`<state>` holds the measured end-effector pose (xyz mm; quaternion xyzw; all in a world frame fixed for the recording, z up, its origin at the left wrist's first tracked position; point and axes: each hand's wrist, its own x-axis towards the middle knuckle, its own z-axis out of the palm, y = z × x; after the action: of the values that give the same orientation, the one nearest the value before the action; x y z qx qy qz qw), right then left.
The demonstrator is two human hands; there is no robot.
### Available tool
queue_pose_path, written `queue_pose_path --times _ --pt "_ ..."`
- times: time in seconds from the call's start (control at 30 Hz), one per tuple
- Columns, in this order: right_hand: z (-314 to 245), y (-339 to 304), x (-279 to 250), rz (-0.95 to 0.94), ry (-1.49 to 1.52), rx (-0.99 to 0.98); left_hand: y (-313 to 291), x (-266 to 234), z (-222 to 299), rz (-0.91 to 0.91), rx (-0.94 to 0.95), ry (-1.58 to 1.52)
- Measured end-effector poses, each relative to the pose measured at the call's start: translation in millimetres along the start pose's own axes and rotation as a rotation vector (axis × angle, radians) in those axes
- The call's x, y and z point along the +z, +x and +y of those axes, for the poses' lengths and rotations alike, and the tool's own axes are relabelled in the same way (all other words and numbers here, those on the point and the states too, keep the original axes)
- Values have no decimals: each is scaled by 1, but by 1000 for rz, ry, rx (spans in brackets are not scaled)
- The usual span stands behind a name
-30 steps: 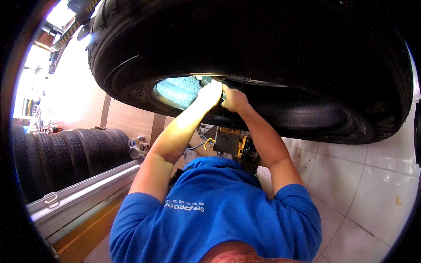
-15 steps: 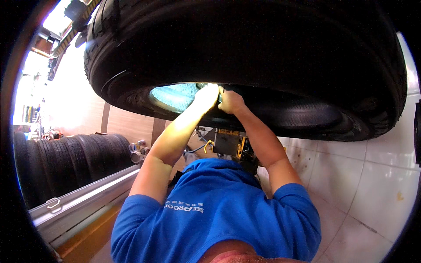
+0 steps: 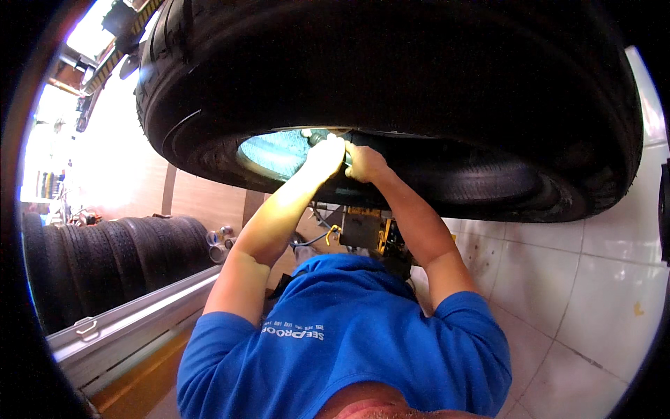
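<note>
A large black tyre (image 3: pixel 391 84) fills the upper part of the view, and both my hands reach into its central opening. My left hand (image 3: pixel 328 157), brightly lit, is closed around a dark, short cylindrical tool (image 3: pixel 316 139) whose end sticks out beyond my fingers. Close beside it on the right, my right hand (image 3: pixel 366 163) is closed with its fingers curled; what it grips is hidden. Left of my hands, a patch of the tyre's inner wall (image 3: pixel 272 153) shines pale blue-green under a strong light.
Several dark tyres (image 3: pixel 118 251) stand in a row at the left, behind a metal rail (image 3: pixel 132 307). Below the big tyre is a machine with a dark box (image 3: pixel 359 229), yellow parts and a hose. Pale floor tiles (image 3: pixel 537 279) lie at the right.
My left hand has shifted slightly down and now shows more of the dark tool's end. My right hand stays close beside it. The big tyre sits slightly differently in view.
</note>
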<state>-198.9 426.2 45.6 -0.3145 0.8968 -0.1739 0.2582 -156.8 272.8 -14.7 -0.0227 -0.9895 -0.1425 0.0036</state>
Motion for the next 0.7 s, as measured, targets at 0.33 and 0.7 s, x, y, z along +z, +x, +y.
queue_pose_path --times 0.33,0.7 --pt "1 -2 1 -10 9 -61 -10 -17 15 -11 -45 51" --pt "-3 4 7 84 4 29 -2 -16 12 -23 -109 0"
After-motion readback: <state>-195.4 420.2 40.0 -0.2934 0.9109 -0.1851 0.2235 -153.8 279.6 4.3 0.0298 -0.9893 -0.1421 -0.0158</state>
